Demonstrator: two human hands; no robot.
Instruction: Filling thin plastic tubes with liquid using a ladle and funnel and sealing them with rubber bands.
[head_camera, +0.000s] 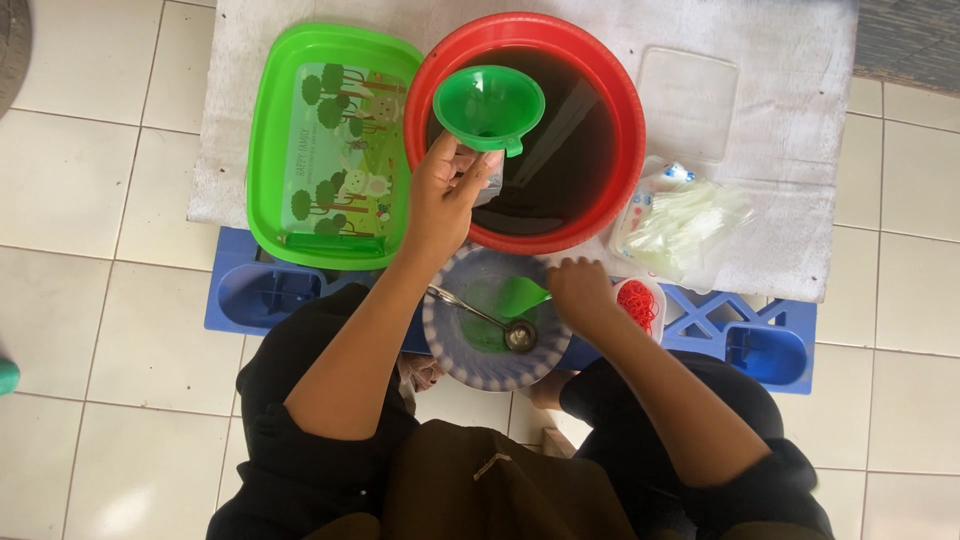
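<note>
The left hand (445, 195) is reaching forward over the near rim of the red basin (618, 150), its fingers curled and pinching the spout of a green funnel (488, 103) together with what looks like a small clear plastic bag (488, 180) hanging just below the spout; the bag is mostly hidden by the fingers, so how it is gathered cannot be told. The funnel is standing mouth upward over the dark liquid (570, 160) filling the basin. It is looking like thin, stiff, light plastic, so a pinch at the narrow neck is probably holding it well, though wet fingers could be letting it slip, and the soft bag would be likely to sag and grow heavy once filled. The right hand (580, 292) is resting closed at the far edge of a round blue-rimmed bowl (445, 345), its fingers seeming to be gripping the handle of a green scoop (520, 297) lying in it; a metal ladle (490, 322) is also lying across that bowl. Just beside the right hand a small tub of red rubber bands (637, 303) is sitting, and beyond it a packet of clear bags (685, 220) is lying on the white cloth (780, 150). A green tray (268, 150) is lying left of the basin, a clear lid (688, 100) to its right, all on a low blue table (770, 345) over a tiled floor (100, 200).
</note>
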